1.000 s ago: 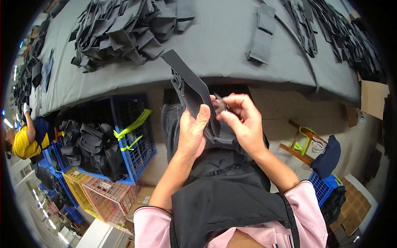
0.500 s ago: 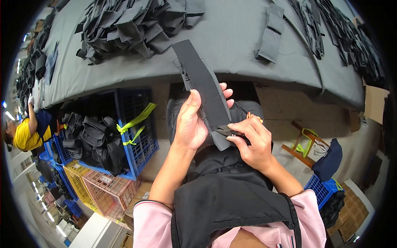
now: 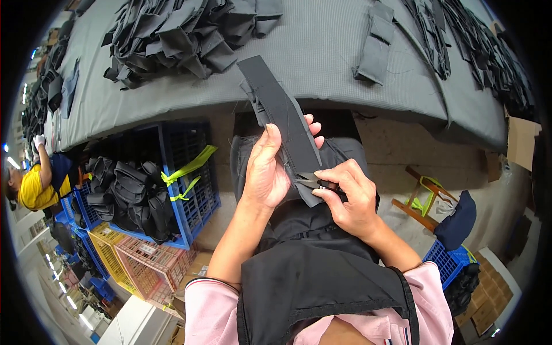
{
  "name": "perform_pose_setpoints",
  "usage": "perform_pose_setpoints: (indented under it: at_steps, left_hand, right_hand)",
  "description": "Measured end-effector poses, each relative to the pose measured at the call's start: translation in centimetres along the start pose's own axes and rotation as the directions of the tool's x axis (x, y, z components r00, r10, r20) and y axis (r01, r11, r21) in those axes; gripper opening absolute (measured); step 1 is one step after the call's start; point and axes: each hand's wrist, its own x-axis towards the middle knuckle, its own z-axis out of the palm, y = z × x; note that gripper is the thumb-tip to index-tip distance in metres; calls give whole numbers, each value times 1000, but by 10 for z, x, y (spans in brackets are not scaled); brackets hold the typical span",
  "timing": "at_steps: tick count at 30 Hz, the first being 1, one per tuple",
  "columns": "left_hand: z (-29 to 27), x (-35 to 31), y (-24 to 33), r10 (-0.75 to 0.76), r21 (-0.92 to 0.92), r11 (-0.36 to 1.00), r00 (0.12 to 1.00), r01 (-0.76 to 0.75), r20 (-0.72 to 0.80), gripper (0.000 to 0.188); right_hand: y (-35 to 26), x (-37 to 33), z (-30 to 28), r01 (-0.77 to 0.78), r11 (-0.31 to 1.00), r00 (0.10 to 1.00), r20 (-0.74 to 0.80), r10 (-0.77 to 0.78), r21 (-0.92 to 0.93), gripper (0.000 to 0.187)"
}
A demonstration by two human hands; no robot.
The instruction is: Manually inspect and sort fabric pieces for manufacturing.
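Observation:
A long dark grey fabric strip (image 3: 282,115) slants across the middle, with frayed edges and loose threads along its left side. My left hand (image 3: 266,167) is closed round the strip, thumb on the near side and fingertips showing past its right edge. Thread snips (image 3: 315,183) with short metal blades and a dark body sit in my right hand (image 3: 352,195), pinched between thumb and fingers. The blades are parted at the strip's lower end, close to a small loose flap (image 3: 309,197). Whether they touch the fabric I cannot tell.
A heap of dark fabric pieces (image 3: 172,40) lies on the grey-covered table (image 3: 322,69); one folded piece (image 3: 374,49) lies to the right. A blue crate (image 3: 185,213) with black bags stands below left, a wooden stool (image 3: 422,198) at right. Far left works a person in yellow (image 3: 39,184).
The snips' blades have parted at the strip's lower end, and my right hand has shifted very slightly left. My left hand keeps its hold on the strip.

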Motion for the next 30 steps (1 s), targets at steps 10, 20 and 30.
perform_pose_setpoints:
  at_steps: [10, 20, 30]
  left_hand:
    - [-2, -2, 0, -28, -50, 998, 999, 27, -20, 47]
    - [-4, -2, 1, -29, -77, 997, 999, 27, -20, 50]
    - [-9, -7, 1, -32, -91, 995, 995, 41, 98, 49]
  right_hand:
    - [10, -5, 4, 244, 958, 953, -145, -265, -150, 28]
    - [7, -1, 4, 216, 967, 969, -94, -230, -132, 22]
    - [-1, 24, -8, -21, 999, 999, -36, 19, -30, 24]
